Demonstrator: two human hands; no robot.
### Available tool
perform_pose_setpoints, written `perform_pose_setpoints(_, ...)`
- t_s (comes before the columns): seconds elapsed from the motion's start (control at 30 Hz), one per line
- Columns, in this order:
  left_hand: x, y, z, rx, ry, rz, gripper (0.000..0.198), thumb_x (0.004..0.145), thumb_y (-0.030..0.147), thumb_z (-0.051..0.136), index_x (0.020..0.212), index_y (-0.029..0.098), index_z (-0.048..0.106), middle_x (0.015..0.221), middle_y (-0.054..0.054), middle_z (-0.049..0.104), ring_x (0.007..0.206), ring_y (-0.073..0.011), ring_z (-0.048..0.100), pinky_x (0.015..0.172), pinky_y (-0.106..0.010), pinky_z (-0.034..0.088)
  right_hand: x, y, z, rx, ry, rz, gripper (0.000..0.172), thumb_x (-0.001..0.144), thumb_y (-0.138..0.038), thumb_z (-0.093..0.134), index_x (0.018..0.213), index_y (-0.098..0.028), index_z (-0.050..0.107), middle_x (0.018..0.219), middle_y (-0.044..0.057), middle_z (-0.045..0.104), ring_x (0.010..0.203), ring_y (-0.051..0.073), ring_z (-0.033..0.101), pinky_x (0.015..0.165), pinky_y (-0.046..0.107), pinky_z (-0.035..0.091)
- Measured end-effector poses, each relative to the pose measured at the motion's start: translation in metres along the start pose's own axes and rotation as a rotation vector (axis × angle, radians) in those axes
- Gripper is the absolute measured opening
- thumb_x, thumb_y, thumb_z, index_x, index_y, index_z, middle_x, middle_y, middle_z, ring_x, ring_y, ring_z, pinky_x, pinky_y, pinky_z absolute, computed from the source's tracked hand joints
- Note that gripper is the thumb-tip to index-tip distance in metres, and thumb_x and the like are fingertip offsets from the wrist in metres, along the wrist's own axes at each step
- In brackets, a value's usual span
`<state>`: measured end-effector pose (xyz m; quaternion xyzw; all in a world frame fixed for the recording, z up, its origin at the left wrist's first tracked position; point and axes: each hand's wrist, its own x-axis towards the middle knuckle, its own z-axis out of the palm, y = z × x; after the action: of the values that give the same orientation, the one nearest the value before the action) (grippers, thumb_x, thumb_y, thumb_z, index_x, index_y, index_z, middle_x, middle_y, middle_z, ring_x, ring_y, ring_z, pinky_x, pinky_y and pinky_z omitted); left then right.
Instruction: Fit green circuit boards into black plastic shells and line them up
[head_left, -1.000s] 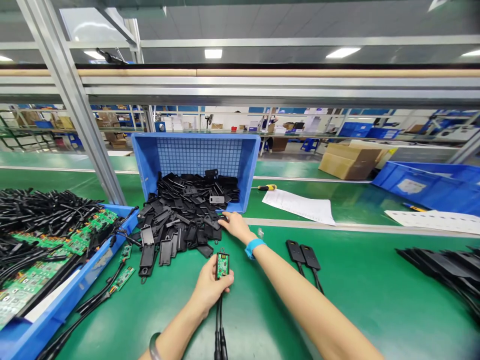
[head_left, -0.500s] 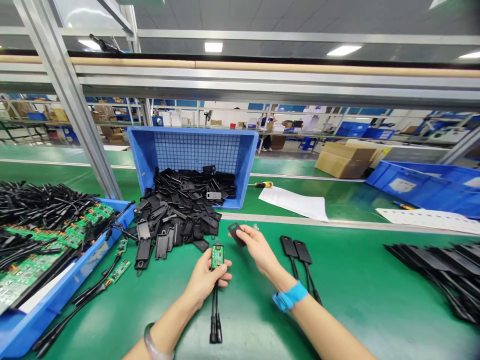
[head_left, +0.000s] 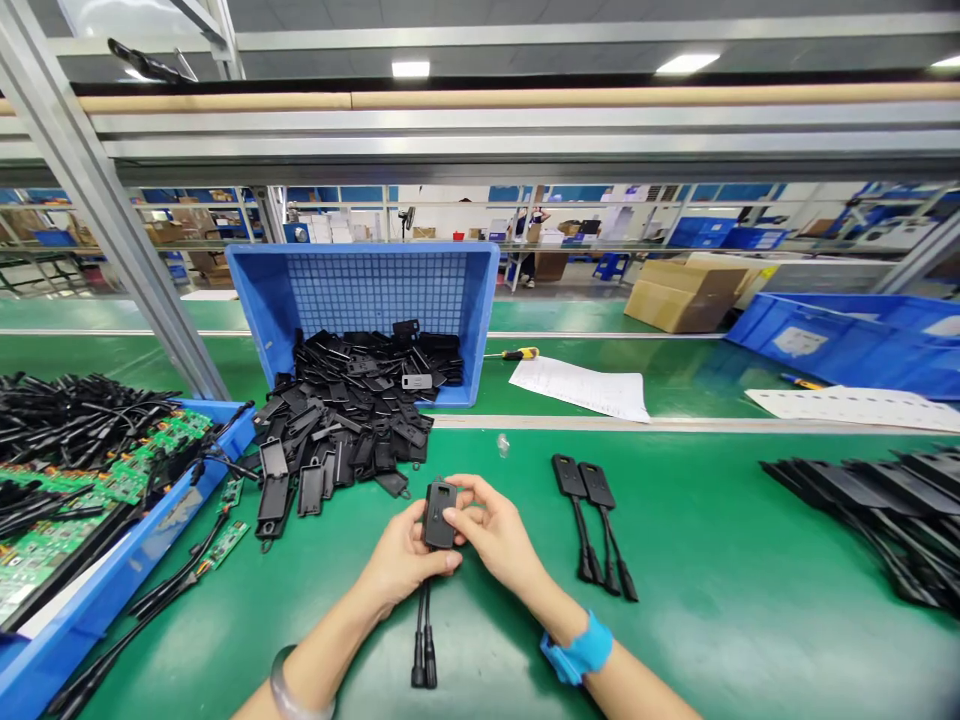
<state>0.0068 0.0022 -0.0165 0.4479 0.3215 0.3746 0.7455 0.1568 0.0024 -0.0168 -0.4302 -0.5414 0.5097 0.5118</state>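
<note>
My left hand and my right hand meet over the green bench mat, both pressing on a small black plastic casing. The casing covers the green circuit board, which is hidden from this view. A black forked cable hangs from it, its two plug ends resting on the mat. Just left of my hands lies a heap of black plastic casings, spilling from a tilted blue crate. Two finished black units with cables lie to the right.
A blue tray at left holds black cables and green boards. A stack of black units lies at right. Behind are a yellow-handled screwdriver, papers, cardboard boxes and a metal frame post.
My right hand has brought the black casing over to the green board held in my left hand, and the board is now covered. The hands have closed together, and the view has shifted slightly.
</note>
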Motion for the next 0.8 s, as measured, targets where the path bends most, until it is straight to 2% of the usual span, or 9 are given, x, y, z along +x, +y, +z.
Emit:
perform_pose_setpoints(0.2,0.0002,-0.0013,0.0002,0.162,0.062,0.005,0.067,0.062,0.033,0.079,0.118,0.012,0.048,0.086,-0.007,0.064,0.066,-0.0125,0.061,0.056,-0.022,0.050,-0.0028,0.0023,0.0016,-0.167,0.067,-0.065,0.033,0.078,-0.035,0.063,0.105,-0.019,0.054,0.068,-0.005,0.052,0.054,0.011,0.055,0.049,0.021,0.045)
perform_pose_setpoints(0.4,-0.0003,-0.0043,-0.0002,0.263,0.070,0.044,0.064,0.069,0.036,0.072,0.122,0.013,0.047,0.089,-0.008,0.063,0.069,-0.0144,0.062,0.056,-0.023,0.050,-0.0001,0.0042,0.0004,-0.085,0.081,-0.009,0.037,0.082,-0.053,0.055,0.095,-0.018,0.050,0.062,-0.004,0.053,0.047,0.011,0.053,0.039,0.019,0.040)
perform_pose_setpoints(0.53,-0.0009,-0.0031,0.0012,0.275,0.078,0.043,0.063,0.068,0.034,0.072,0.122,0.014,0.047,0.093,-0.009,0.063,0.070,-0.0146,0.063,0.057,-0.023,0.051,0.0005,0.0025,-0.0012,-0.080,0.111,-0.049,0.036,0.081,-0.052,0.058,0.091,-0.018,0.051,0.059,-0.003,0.055,0.049,0.012,0.054,0.040,0.018,0.040)
perform_pose_setpoints(0.8,-0.0005,-0.0013,0.0005,0.279,0.059,0.047,0.058,0.069,0.036,0.072,0.118,0.014,0.051,0.089,-0.007,0.062,0.069,-0.0138,0.061,0.056,-0.022,0.050,0.0015,0.0007,-0.0013,-0.017,0.109,0.053,0.044,0.073,-0.057,0.065,0.087,-0.018,0.050,0.055,-0.003,0.056,0.046,0.013,0.054,0.041,0.020,0.042)
